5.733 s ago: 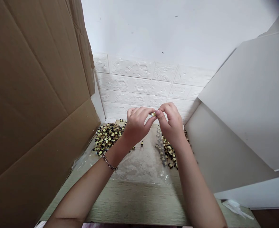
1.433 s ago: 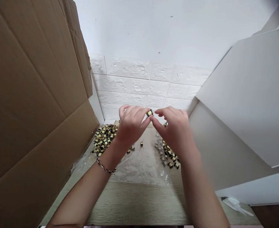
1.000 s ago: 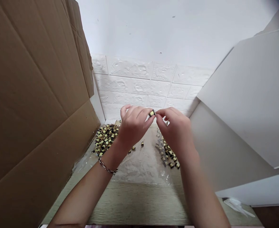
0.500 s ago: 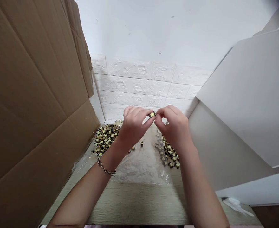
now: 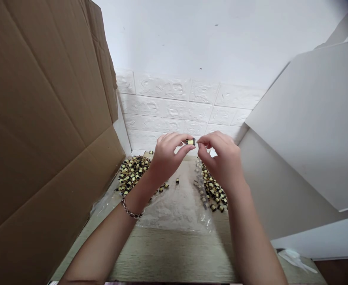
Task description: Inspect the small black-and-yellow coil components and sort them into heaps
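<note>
Between thumb and forefinger, my left hand (image 5: 169,155) pinches a small yellow and black component (image 5: 190,141) above the table. My right hand (image 5: 221,158) is just to its right, thumb and forefinger closed together; whatever they might hold is too small to make out. Below and left lies a pile of similar components (image 5: 132,171) on a clear plastic sheet (image 5: 176,211). A second pile (image 5: 214,190) is at the right, partly hidden by my right hand. One loose component (image 5: 177,181) rests between the piles.
A tall cardboard sheet (image 5: 43,118) stands along the left. White panels (image 5: 310,118) rise on the right, and a white brick-patterned wall (image 5: 162,107) is behind. A crumpled white scrap (image 5: 295,259) lies on the wooden table (image 5: 168,257) at lower right.
My right hand has moved slightly right, away from the component. The component in my left hand has turned to lie more level.
</note>
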{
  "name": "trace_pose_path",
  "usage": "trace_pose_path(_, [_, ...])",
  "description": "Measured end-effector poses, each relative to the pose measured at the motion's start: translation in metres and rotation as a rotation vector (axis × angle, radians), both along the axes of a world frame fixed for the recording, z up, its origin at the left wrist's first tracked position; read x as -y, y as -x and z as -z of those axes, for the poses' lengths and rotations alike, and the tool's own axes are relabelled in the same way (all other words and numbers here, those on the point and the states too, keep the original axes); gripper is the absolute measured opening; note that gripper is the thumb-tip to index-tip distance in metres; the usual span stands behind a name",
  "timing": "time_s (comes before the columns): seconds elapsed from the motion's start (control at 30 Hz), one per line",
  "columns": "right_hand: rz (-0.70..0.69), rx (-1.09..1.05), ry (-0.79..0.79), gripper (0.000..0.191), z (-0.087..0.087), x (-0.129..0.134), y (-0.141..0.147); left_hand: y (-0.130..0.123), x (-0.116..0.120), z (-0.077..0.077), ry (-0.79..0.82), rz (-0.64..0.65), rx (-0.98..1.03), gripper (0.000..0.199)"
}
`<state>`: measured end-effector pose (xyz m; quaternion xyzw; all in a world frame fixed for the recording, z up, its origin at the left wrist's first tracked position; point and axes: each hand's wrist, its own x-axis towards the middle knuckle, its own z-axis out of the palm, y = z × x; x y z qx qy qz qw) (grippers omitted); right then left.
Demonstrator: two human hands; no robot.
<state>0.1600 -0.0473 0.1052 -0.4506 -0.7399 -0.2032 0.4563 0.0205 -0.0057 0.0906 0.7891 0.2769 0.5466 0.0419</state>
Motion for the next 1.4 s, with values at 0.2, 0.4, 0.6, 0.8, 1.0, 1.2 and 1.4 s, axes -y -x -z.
trace_pose_path(0.2, [-0.039,-0.019,-0.013,0.009,0.001,-0.002,0.001,0.0,-0.002,0.001,0.248,0.174,0.181,0.019])
trace_pose_path(0.4, [-0.023,0.022,-0.127,0.008,0.005,-0.009,0.001,-0.002,-0.006,0.003,0.529,0.419,0.33,0.025])
trace_pose_path(0.6, [0.103,0.136,-0.184,0.009,0.008,-0.01,0.004,-0.002,-0.006,0.001,0.65,0.533,0.371,0.024])
trace_pose_path(0.8, [0.187,0.217,-0.202,0.011,0.009,-0.009,0.005,-0.002,-0.007,0.002,0.765,0.639,0.386,0.024])
trace_pose_path(1.0, [0.161,0.154,-0.148,0.012,0.005,-0.004,0.004,-0.007,-0.005,0.006,1.029,0.944,0.556,0.022])
trace_pose_path(1.2, [0.052,0.016,-0.039,0.007,0.001,-0.002,0.002,-0.005,-0.004,0.005,1.21,0.996,0.657,0.019])
trace_pose_path(1.4, [0.004,-0.05,-0.003,0.007,-0.002,0.0,-0.003,-0.004,-0.003,0.003,1.273,1.016,0.679,0.017])
